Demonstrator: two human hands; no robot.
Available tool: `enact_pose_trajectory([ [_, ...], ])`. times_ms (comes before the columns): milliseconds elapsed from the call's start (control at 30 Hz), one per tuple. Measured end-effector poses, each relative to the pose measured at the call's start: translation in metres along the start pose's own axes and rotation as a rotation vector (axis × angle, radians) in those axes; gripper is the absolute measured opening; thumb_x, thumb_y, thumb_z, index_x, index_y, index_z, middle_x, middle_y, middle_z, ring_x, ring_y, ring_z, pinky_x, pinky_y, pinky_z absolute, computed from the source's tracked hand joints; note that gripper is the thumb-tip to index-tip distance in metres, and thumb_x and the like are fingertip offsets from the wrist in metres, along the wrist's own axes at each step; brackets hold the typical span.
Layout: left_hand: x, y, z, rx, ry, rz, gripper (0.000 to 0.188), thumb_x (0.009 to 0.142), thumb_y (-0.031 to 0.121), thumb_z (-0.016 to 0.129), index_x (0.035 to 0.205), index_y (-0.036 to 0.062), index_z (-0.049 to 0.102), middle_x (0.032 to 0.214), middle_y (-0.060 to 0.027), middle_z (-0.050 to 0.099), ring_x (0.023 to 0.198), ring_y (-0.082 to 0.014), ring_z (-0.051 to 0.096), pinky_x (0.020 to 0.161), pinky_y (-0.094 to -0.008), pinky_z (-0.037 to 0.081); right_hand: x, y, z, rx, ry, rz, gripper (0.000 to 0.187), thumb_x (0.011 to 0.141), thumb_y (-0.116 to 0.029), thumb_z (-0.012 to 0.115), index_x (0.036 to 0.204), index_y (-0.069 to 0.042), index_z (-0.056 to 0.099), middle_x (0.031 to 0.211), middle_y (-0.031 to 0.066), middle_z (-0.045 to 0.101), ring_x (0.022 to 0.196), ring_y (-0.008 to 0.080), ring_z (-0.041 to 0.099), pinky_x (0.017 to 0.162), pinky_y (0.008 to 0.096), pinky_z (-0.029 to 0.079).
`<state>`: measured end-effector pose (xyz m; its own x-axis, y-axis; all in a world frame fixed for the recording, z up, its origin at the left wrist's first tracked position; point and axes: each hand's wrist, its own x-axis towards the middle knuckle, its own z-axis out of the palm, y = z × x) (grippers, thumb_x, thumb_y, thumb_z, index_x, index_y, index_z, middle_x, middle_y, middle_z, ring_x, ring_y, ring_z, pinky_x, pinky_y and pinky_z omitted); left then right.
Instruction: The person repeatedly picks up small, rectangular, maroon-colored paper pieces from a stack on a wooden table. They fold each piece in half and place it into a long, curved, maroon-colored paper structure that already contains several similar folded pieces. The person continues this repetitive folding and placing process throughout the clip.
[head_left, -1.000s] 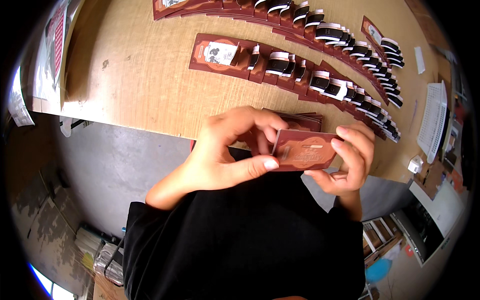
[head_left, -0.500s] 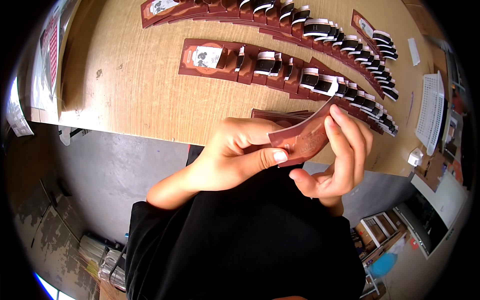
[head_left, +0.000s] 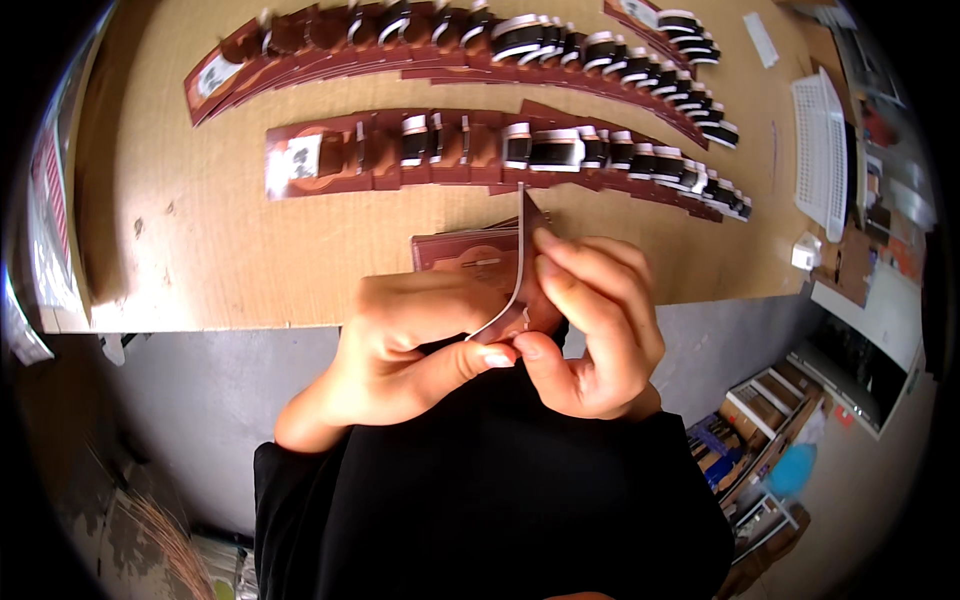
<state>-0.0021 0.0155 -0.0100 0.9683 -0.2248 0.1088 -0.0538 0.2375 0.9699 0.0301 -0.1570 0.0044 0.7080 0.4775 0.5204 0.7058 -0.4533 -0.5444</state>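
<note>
My left hand point(head_left: 405, 350) and right hand point(head_left: 600, 325) pinch one bent card point(head_left: 531, 290) by the near table edge point(head_left: 200, 327); far rows of cards point(head_left: 484, 148) already carry black pieces point(head_left: 555, 153), the near stack point(head_left: 438, 252) shows none.

A loose-fitting, plain black shirt of matte, lightly rumpled fabric point(head_left: 500, 490) is worn with wide, softly creased black sleeves point(head_left: 295, 490) cut short, leaving the forearms point(head_left: 310, 412), the left hand point(head_left: 395, 355) and the right hand point(head_left: 605, 325) bare.
</note>
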Motion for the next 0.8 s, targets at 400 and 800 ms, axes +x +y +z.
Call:
enact_pose_trajectory([
  [400,0.006,-0.002,0.02,0.044,0.05,-0.04,0.011,0.074,0.001,0.062,0.084,-0.004,0.059,0.076,-0.0123,0.059,0.065,-0.0218,0.057,0.06,-0.0275,0.045,-0.005,0.011,0.006,-0.385,0.257,-0.169,0.011,0.071,-0.011,0.058,0.076,-0.006,0.049,0.093,0.0108,0.063,0.068,0.0187,0.058,0.069,0.0323,0.03],
  [800,0.01,-0.016,0.023,0.092,0.137,-0.024,0.005,0.071,-0.001,0.057,0.076,0.0004,0.055,0.068,-0.0057,0.053,0.059,-0.0148,0.05,0.054,-0.024,0.04,-0.01,0.033,-0.023,0.326,0.103,0.515,0.012,0.092,-0.007,0.034,0.086,0.001,0.041,0.084,0.0149,0.058,0.07,0.0094,0.05,0.065,0.0205,0.04],
])
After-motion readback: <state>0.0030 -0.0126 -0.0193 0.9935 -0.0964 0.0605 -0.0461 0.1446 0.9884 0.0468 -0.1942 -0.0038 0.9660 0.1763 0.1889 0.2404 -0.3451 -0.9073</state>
